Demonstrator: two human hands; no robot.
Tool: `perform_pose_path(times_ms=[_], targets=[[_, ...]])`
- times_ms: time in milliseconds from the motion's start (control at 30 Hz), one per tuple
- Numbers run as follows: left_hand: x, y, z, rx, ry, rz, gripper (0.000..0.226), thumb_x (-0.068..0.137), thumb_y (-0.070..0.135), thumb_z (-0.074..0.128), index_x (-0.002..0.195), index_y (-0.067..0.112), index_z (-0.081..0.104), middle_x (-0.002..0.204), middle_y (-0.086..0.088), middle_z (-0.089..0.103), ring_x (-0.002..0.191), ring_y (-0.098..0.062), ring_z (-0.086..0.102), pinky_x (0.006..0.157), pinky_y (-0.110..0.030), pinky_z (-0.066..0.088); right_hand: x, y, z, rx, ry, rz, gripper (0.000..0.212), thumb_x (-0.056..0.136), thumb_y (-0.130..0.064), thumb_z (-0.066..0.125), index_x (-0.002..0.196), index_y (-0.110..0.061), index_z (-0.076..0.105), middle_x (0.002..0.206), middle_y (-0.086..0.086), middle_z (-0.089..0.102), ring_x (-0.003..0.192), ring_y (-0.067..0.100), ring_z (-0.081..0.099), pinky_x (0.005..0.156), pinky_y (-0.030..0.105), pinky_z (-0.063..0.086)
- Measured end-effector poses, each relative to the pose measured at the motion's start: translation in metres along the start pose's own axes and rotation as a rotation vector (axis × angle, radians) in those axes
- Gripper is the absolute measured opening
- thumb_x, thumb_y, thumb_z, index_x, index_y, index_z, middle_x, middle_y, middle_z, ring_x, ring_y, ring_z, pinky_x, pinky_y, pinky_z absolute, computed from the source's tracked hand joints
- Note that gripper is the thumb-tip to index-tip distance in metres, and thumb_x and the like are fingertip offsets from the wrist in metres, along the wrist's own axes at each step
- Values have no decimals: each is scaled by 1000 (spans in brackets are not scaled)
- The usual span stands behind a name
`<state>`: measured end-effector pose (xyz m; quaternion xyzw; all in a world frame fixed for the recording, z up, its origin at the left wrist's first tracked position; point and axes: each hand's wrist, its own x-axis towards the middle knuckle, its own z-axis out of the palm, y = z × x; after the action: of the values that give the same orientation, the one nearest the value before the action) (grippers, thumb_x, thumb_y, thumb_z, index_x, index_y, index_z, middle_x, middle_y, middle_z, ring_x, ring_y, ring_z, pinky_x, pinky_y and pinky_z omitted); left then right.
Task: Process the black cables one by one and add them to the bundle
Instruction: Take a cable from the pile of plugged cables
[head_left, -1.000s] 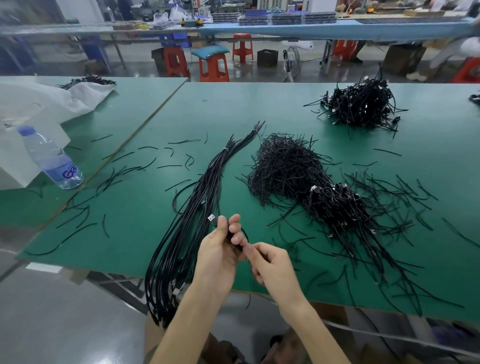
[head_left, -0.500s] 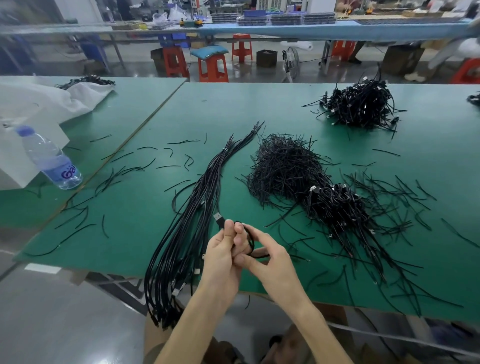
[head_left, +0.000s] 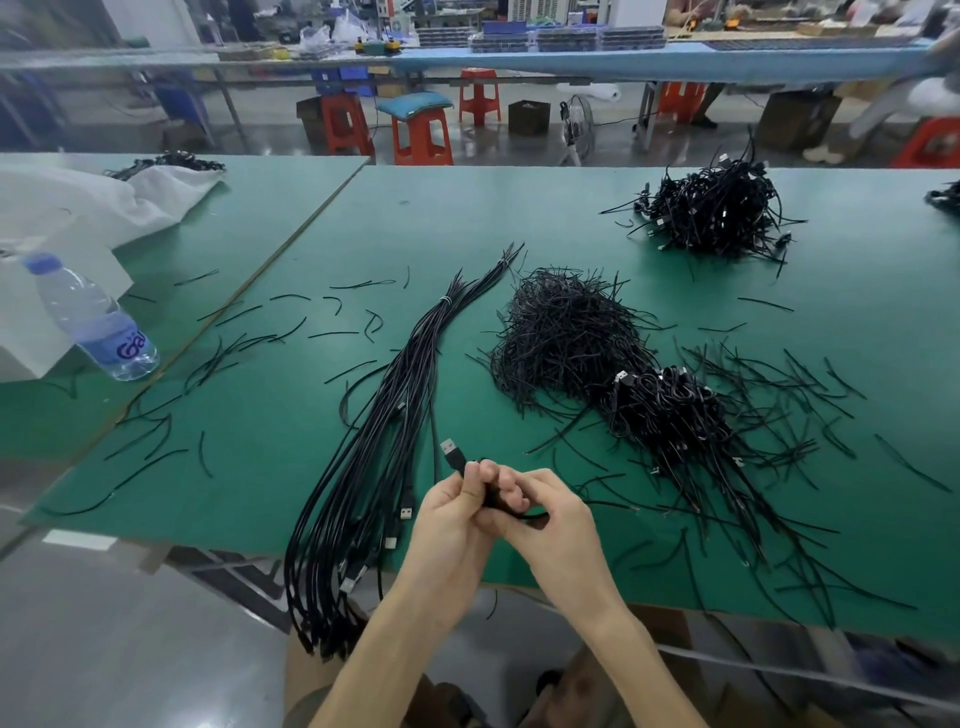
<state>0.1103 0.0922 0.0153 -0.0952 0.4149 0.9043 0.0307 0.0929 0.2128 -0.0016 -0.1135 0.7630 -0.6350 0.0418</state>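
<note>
My left hand (head_left: 451, 512) and my right hand (head_left: 548, 525) are pressed together above the table's front edge, both gripping a coiled black cable (head_left: 493, 496). Its USB plug (head_left: 451, 450) sticks up from my left fingers. To the left lies the long bundle (head_left: 374, 457) of straightened black cables, tied near its far end and hanging over the table edge. A heap of coiled cables (head_left: 660, 410) sits to the right of my hands, with a pile of black ties (head_left: 566, 332) just behind it.
Another cable heap (head_left: 717, 213) lies at the back right. Loose black ties are scattered over the green table (head_left: 291, 436). A water bottle (head_left: 91, 319) and white bags (head_left: 78, 208) are on the left table. Stools and a bench stand behind.
My hands have closed together around the coiled cable and risen slightly. The USB plug now points up from my left fingers.
</note>
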Motion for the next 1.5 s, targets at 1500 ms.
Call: perform_pose_path(times_ms=[1500], targets=[[-4,25,-12,668,-32,-65,24,100,20,59,87,9,77,96,-8,79,98,-19,75,87,-24,56,3,1,-6,-144,-61,-94,42,87,-15,79,127,-24,70,98,-10,63,97,8,64,86,17,50]])
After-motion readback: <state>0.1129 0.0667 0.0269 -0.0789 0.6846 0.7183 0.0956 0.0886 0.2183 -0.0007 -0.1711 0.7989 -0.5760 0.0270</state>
